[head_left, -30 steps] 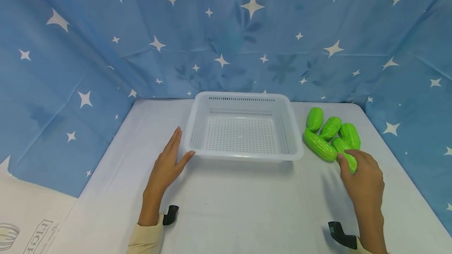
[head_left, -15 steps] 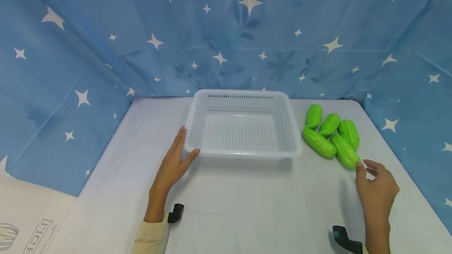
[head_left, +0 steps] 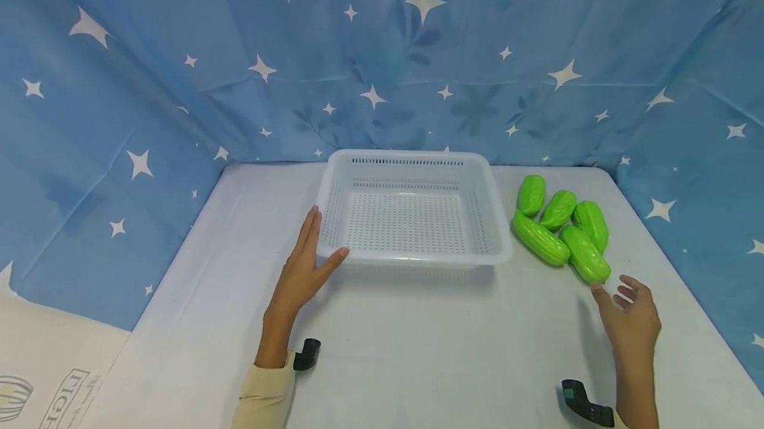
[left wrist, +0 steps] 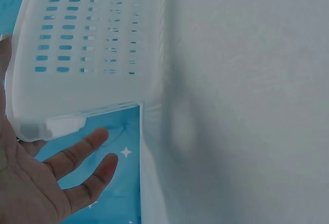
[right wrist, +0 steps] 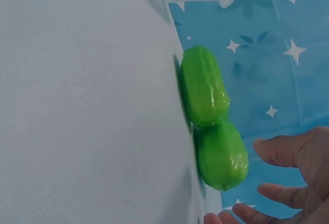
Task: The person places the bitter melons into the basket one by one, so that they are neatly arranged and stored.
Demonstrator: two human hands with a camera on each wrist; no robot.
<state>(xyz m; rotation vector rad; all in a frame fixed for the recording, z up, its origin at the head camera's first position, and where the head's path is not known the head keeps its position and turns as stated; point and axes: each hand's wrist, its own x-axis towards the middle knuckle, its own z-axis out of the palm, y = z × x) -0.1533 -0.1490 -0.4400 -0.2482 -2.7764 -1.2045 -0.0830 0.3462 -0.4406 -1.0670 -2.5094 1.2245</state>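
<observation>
A white perforated plastic basket stands at the back middle of the table. My left hand is at its near left corner, fingers straight and thumb spread along the front rim; firm contact is hard to tell. In the left wrist view, the fingers extend beneath the basket's raised edge. Several bright green plastic-looking cucumbers lie clustered right of the basket. Just in front of the nearest one is my right hand, loosely bent and holding nothing. The right wrist view shows a gap between thumb and cucumber.
A white cloth covers the table. Blue star-patterned curtain hangs behind and along both sides. At the lower left lies a pale printed sheet. Black wrist cameras sit on both forearms.
My right hand has drawn back from over the nearest cucumber toward the front right, then slightly left. My left hand has shifted a little right along the basket corner. Basket and cucumbers look unmoved.
</observation>
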